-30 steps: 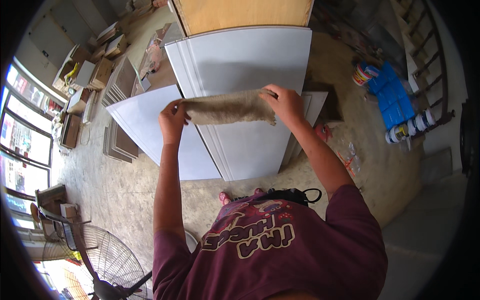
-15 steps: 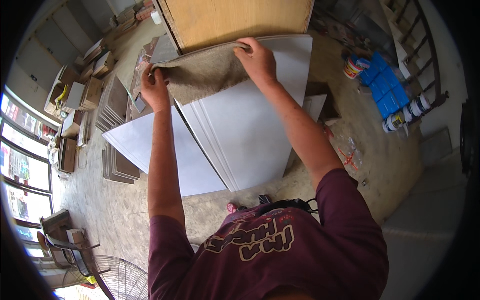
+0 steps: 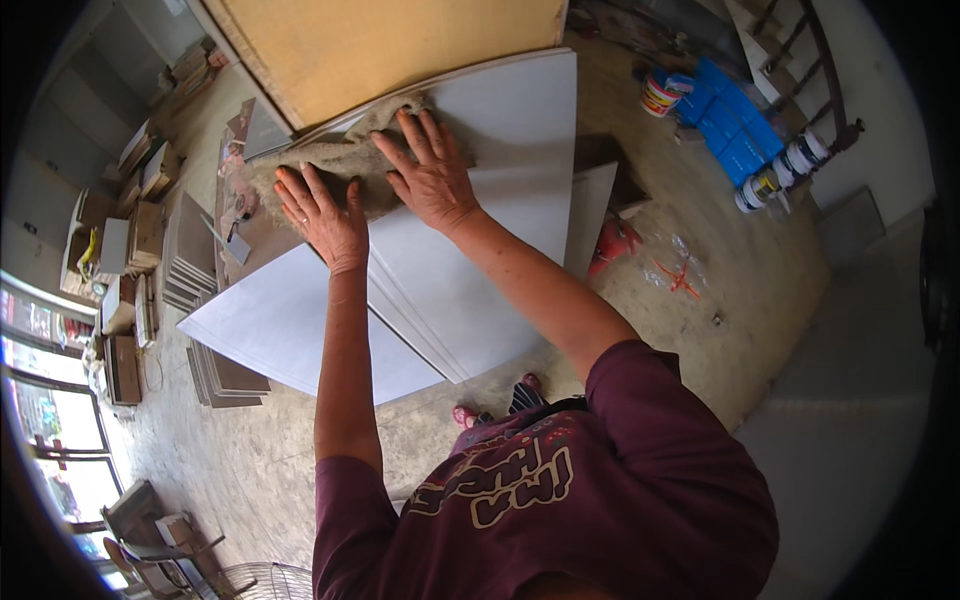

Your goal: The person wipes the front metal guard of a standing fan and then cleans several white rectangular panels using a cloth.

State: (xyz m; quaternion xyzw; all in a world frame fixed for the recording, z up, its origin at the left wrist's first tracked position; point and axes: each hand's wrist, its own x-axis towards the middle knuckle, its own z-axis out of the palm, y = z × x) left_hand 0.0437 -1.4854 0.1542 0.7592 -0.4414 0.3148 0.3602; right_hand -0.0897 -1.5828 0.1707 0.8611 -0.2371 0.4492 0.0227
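Cloth (image 3: 352,158) on panel (image 3: 520,185) — boards (image 3: 190,252) to the left, bucket (image 3: 659,96) right

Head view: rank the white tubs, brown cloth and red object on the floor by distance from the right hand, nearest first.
From the right hand:
1. Brown cloth: directly under its fingers.
2. Red object: on the floor, right of the panels.
3. White tubs: far right, by the railing.
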